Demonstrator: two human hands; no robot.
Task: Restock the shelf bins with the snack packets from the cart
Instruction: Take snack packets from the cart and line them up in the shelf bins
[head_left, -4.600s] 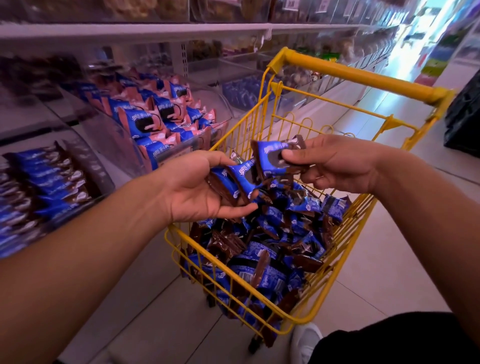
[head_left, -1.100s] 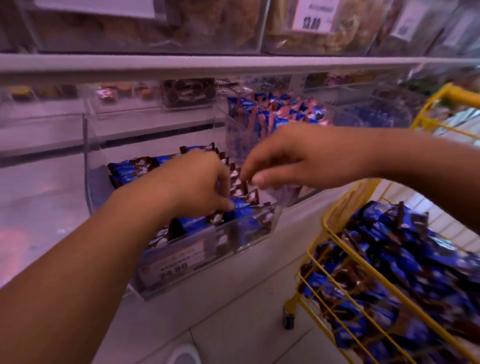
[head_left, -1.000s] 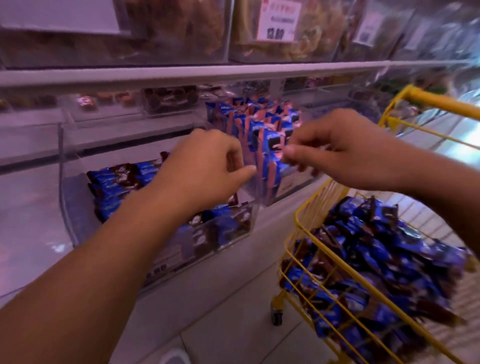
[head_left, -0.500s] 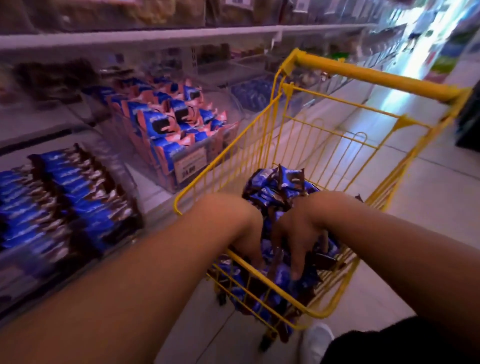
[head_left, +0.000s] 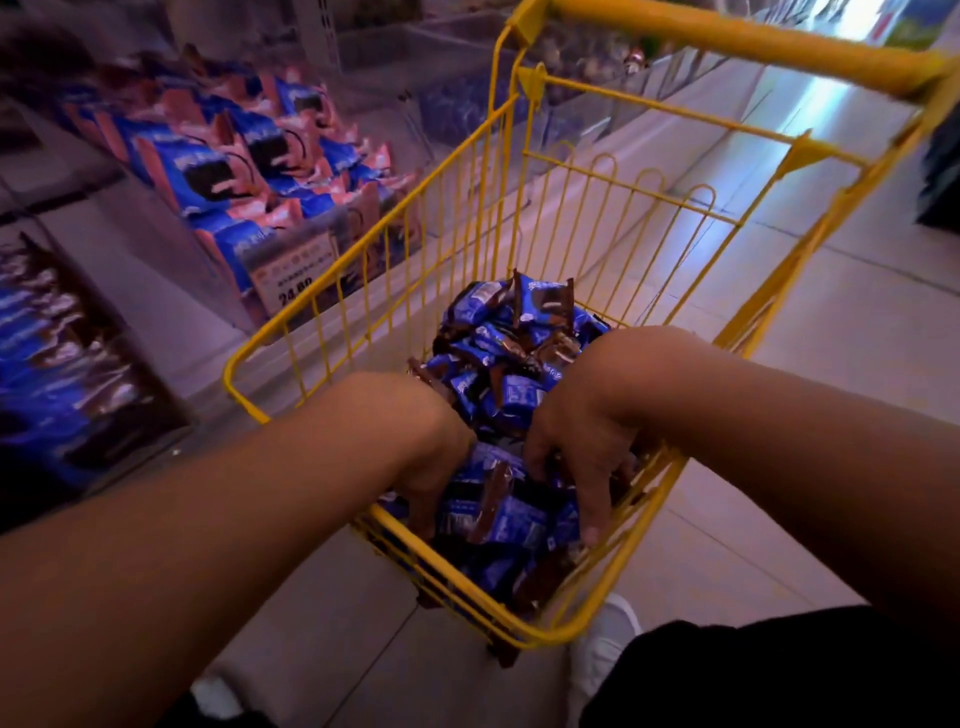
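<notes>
Fingers: your right hand's fingers (head_left: 589, 499) spread and press down into the heap of snack packets (head_left: 498, 400); whether they have closed on any packet you cannot tell. Your left hand's fingertips are buried among the wrappers, out of sight, so their grip cannot be told either.

Hands: left hand (head_left: 434, 457) at the near left of the heap, right hand (head_left: 576, 441) at the near right, both wrist-deep, with packets between them.

Stock: blue-and-brown packets, loose and overlapping, fill the near end of the yellow cart (head_left: 270, 343); its far end shows bare wire.

Destination: the shelf bin of matching blue-and-brown packets (head_left: 57, 364) lies at your left, blurred. Just beyond it stands a bin of blue-and-pink packets (head_left: 223, 171) with a price label (head_left: 293, 273); that is a different item.

Step in hand, judged: gathering a handful. To do it well, draw both hands toward each other under the top layer and scoop packets lying flat. Pinch bodies rather than crimped ends. Take no more than your fingers can enclose, since slick wrappers likely slide. Lift clear of the wire rim before you turn left.
</notes>
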